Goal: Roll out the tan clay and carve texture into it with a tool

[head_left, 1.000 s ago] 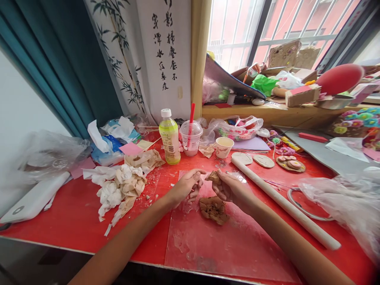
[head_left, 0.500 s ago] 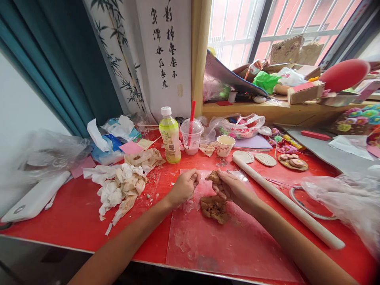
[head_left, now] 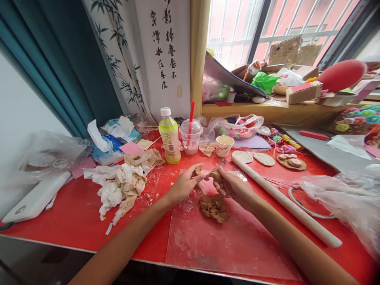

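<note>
My left hand is closed on a small piece of brown clay, held between thumb and fingers. Opposite it, a second brown lump of clay sits in the grip of my right hand. The two hands are close together but apart, raised over a clear plastic sheet. Just below them on that sheet lies a larger, rough, crumbly slab of brown clay.
A long pale rolling pin lies to the right. Behind stand a drink bottle, a lidded cup with red straw and a paper cup. Crumpled tissues lie left; flat clay discs lie back right.
My left fingers have opened out from a fist-like pinch and a clay piece now shows in them. My right hand has turned its lump slightly. The slab stays put.
</note>
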The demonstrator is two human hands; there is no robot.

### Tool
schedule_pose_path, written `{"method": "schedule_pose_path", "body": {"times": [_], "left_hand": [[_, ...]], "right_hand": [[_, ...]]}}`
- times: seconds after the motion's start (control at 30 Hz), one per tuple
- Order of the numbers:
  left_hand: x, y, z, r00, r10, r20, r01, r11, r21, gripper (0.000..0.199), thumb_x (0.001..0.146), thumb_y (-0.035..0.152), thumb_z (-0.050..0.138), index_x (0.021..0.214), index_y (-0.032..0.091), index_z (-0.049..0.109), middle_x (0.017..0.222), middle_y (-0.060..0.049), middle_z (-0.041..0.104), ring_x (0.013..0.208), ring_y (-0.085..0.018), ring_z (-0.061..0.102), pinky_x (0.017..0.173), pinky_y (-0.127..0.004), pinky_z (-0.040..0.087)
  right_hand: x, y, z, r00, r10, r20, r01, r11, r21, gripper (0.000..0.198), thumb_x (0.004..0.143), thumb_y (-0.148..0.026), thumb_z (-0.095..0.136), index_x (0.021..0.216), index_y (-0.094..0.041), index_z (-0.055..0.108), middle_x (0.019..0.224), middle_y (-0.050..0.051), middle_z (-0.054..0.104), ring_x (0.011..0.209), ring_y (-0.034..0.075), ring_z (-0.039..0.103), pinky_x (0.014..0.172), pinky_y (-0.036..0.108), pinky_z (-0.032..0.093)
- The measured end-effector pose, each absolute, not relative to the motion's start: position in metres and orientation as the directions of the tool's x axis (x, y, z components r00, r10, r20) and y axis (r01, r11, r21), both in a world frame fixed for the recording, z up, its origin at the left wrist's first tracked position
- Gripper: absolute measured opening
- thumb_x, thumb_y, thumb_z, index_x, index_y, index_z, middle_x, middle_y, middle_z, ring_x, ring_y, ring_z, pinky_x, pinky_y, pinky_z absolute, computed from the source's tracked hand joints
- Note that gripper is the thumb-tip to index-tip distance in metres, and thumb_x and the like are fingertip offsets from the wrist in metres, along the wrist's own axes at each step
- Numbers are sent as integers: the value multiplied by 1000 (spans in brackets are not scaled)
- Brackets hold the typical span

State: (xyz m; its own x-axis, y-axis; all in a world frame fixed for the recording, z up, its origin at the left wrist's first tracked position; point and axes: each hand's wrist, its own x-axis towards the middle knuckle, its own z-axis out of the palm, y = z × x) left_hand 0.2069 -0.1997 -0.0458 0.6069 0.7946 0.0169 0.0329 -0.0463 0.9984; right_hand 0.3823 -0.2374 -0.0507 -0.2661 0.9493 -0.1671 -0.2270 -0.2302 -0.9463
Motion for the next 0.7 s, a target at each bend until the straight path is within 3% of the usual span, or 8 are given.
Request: {"method": "schedule_pose_path", "body": {"times": [0.17,0.37,0.5,0.7], "left_hand": [[202,-200,-48,552,823,135,231,-306,924,30,88,44,37,93,16,48,68,2,51,51,-8,49,49,-19,39],[202,-204,-46,467,851,242,394,-445,804,16,87,24,34,83,17,48,55,5,41,49,-8,39,53,-20,32],[200,-205,-44,420,844,332,429,-507,747,12,78,12,35,75,17,46,54,5,38,49,-8,34,54,-20,28],[197,-201,-43,389,864,319,407,-472,782,20,86,23,31,71,17,43,52,5,33,47,-8,31,51,-21,25]], "right_hand": [[382,-237,-51,-264,949,-173,-233,-237,-943,41,85,-53,39,85,-16,56,59,-1,51,41,4,40,36,17,21],[380,-237,-53,-275,946,-174,-218,-237,-947,40,84,-53,41,89,-16,56,57,-2,51,38,5,39,33,18,21],[380,-237,-54,-270,947,-175,-214,-236,-948,41,83,-54,42,87,-16,56,58,-1,52,39,5,41,33,18,23],[379,-236,-55,-266,947,-180,-219,-241,-945,40,83,-53,44,88,-16,57,56,-2,51,38,5,40,34,18,23]]}}
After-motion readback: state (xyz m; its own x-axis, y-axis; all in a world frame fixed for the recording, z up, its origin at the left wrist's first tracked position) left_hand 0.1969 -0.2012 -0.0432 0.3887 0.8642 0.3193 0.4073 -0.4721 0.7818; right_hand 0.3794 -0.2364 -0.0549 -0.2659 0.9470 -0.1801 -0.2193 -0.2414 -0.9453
